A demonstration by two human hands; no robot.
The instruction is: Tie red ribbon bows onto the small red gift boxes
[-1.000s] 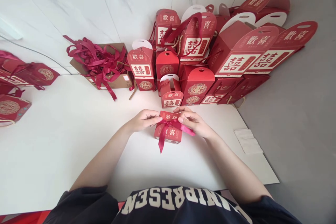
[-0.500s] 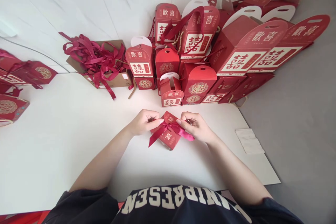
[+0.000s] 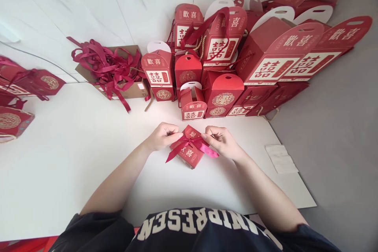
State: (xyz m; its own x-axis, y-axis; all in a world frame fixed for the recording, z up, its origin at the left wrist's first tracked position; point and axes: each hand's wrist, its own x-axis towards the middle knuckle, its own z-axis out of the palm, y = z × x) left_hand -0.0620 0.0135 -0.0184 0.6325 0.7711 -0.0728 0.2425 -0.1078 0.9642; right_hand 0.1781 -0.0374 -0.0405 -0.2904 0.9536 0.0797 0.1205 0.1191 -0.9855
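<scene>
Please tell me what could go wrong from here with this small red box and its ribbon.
The left hand and right hand pinch the red ribbon over the red gift box, so the knot may loosen if one side slips. The box also seems to rest free on the white surface, so a strong pull could perhaps turn it. The stack of red boxes stands close ahead, and a wide movement might knock it.

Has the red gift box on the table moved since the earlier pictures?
Yes. Against the cardboard box of ribbons, the red gift box has turned clockwise in this view, so a corner now points toward the person.
</scene>
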